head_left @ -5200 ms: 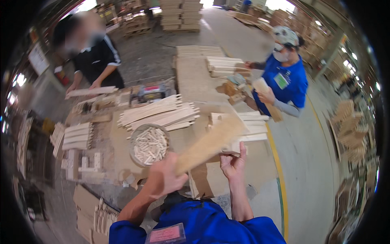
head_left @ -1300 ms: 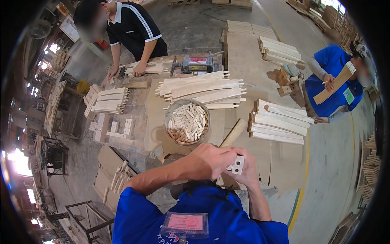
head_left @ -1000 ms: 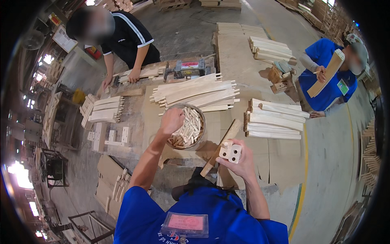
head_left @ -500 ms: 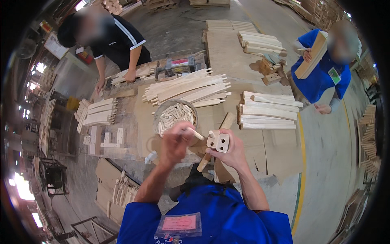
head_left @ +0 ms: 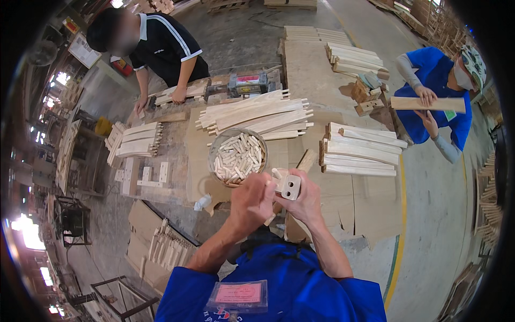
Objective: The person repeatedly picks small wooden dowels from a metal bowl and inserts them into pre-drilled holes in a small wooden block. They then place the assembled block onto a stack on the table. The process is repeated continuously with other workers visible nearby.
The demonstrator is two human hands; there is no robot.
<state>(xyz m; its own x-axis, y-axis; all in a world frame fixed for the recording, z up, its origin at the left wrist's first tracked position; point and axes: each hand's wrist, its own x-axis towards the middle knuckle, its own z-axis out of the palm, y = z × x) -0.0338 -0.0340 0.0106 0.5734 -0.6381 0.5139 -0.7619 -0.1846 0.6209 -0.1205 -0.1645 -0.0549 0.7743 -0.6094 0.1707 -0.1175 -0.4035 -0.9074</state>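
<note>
My right hand [head_left: 304,196] grips a pale wooden piece [head_left: 291,188] with its holed end facing up. Two dark round holes show in that end, and a wooden dowel [head_left: 277,173] stands up from its left part. Pressed close to the left side of this end is my left hand [head_left: 251,198], fingers pinched together. The dowel it carried a moment earlier is now hidden behind the fingers, so how far it sits in a hole cannot be seen. Just beyond my hands stands a round tub [head_left: 265,144] of loose dowels [head_left: 236,158].
Slats with pegged ends [head_left: 257,115] lie behind the tub, with more slats [head_left: 362,150] stacked to the right. A wooden strip [head_left: 307,160] lies beyond my right hand. One co-worker [head_left: 166,48] leans over the table at far left; another [head_left: 440,91] holds a board at right.
My left hand has moved right with its dowel, up against the holed end. The co-worker at right has turned the board level and now has both hands on it.
</note>
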